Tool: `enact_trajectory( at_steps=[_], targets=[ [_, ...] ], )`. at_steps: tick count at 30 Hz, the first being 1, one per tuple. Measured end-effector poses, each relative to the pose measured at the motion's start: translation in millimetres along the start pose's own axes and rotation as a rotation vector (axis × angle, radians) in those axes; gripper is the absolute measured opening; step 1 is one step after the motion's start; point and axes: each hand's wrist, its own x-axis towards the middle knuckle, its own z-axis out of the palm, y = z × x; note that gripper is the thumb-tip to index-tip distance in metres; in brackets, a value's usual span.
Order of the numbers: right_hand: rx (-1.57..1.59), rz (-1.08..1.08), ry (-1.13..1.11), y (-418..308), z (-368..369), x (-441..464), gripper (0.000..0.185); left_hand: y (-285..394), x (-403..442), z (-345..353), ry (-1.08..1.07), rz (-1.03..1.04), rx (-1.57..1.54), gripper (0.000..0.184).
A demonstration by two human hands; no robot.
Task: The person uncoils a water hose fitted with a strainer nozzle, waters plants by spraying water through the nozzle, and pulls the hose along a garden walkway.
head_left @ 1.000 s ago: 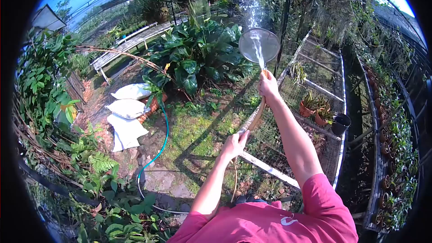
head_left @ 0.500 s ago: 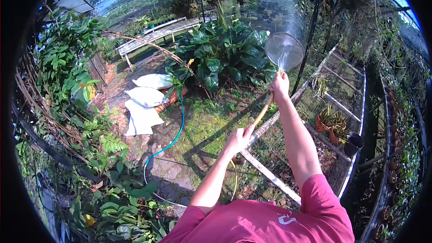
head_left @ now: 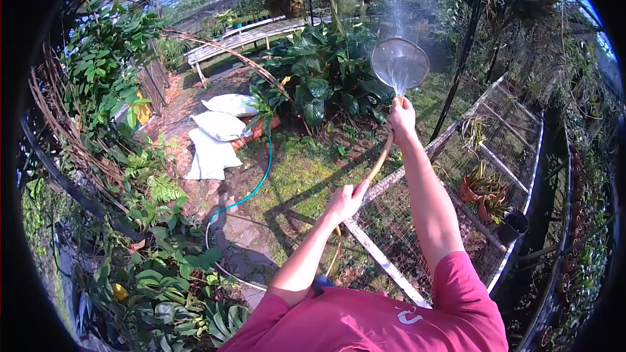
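Observation:
My right hand point(head_left: 402, 119) is closed near the end of a tan hose point(head_left: 379, 164), with my arm stretched out forward. Just beyond it is a round mesh strainer point(head_left: 400, 64); water from the hose sprays up against and through it. How the strainer is held at its base is too small to tell. Lower and to the left, my left hand point(head_left: 346, 203) is wrapped round the same hose, which hangs down from it toward my body.
White sacks point(head_left: 225, 126) lie on the ground at the left, beside a teal hose point(head_left: 266, 171). A mesh-topped frame point(head_left: 417, 212) stands at the right with potted plants point(head_left: 481, 195) and a black pot point(head_left: 514, 226). Behind are leafy plants point(head_left: 319, 85) and a slatted bench point(head_left: 244, 39).
The view has turned left, so the sacks and frame appear farther right. Both hands keep hold of the hose. The strainer and water spray have shifted slightly left since half a second ago.

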Motion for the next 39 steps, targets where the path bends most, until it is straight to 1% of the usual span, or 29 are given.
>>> enact_trajectory(
  at_steps=[1, 6, 9, 10, 11, 13, 14, 16, 17, 18, 19, 20, 21, 23, 25, 26, 29, 31, 33, 35, 37, 39],
  targets=[
    [-0.001, 0.005, -0.001, -3, -1, 1, 0.012, 4, 1, 0, 0.008, -0.008, -0.008, 0.068],
    [0.040, -0.023, 0.001, -6, -5, 15, 0.013, 6, 19, 0, 0.019, 0.015, -0.029, 0.057],
    [-0.002, -0.008, 0.004, -8, 2, 22, 0.014, -3, 31, -3, -0.007, 0.083, 0.010, 0.057],
    [0.009, -0.021, -0.041, -5, 10, 26, 0.015, -7, 37, -6, -0.003, 0.079, -0.032, 0.058],
    [0.023, -0.012, -0.015, -3, 15, 27, 0.014, -10, 42, -9, 0.008, 0.067, -0.023, 0.059],
    [-0.004, -0.014, 0.045, 3, 27, 36, 0.014, -19, 54, -22, 0.033, 0.043, -0.001, 0.061],
    [0.013, -0.006, 0.071, 8, 34, 40, 0.014, -27, 61, -28, 0.064, 0.073, -0.021, 0.063],
    [0.052, 0.000, 0.126, 19, 51, 54, 0.013, -35, 75, -50, 0.049, 0.072, -0.022, 0.064],
    [0.035, -0.003, 0.096, 25, 61, 62, 0.013, -39, 83, -62, 0.039, 0.074, -0.020, 0.065],
    [0.021, -0.006, 0.073, 30, 71, 70, 0.013, -43, 92, -73, 0.045, 0.089, -0.013, 0.057],
    [0.007, -0.006, 0.055, 37, 80, 78, 0.013, -53, 102, -83, 0.037, 0.104, -0.026, 0.057],
    [0.033, -0.044, 0.020, 45, 95, 85, 0.012, -65, 110, -94, 0.024, 0.113, -0.039, 0.057],
    [0.039, -0.040, 0.016, 51, 113, 92, 0.012, -73, 121, -108, 0.021, 0.130, -0.057, 0.057],
    [-0.036, -0.012, 0.059, 62, 161, 111, 0.014, -91, 142, -138, 0.027, 0.096, -0.049, 0.060],
    [-0.032, -0.008, 0.036, 73, 208, 129, 0.016, -106, 166, -173, 0.051, 0.055, -0.013, 0.062],
    [-0.003, -0.007, 0.013, 76, 231, 138, 0.017, -113, 176, -191, 0.072, 0.086, -0.039, 0.065],
    [-0.099, -0.013, -0.005, 79, 300, 165, 0.016, -131, 207, -244, 0.125, 0.071, -0.034, 0.067],
    [-0.137, -0.084, 0.037, 99, 339, 196, 0.022, -144, 225, -275, 0.143, 0.051, -0.021, 0.069],
    [-0.087, -0.019, 0.043, 106, 369, 209, 0.023, -149, 237, -300, 0.174, 0.042, -0.045, 0.070],
    [-0.096, -0.011, 0.061, 109, 391, 216, 0.024, -149, 240, -319, 0.190, 0.007, -0.048, 0.071],
    [-0.108, -0.016, 0.077, 109, 404, 220, 0.025, -149, 241, -326, 0.212, -0.009, -0.043, 0.071],
    [-0.127, -0.022, 0.088, 110, 408, 217, 0.026, -157, 242, -324, 0.180, -0.029, -0.060, 0.071]
  ],
)
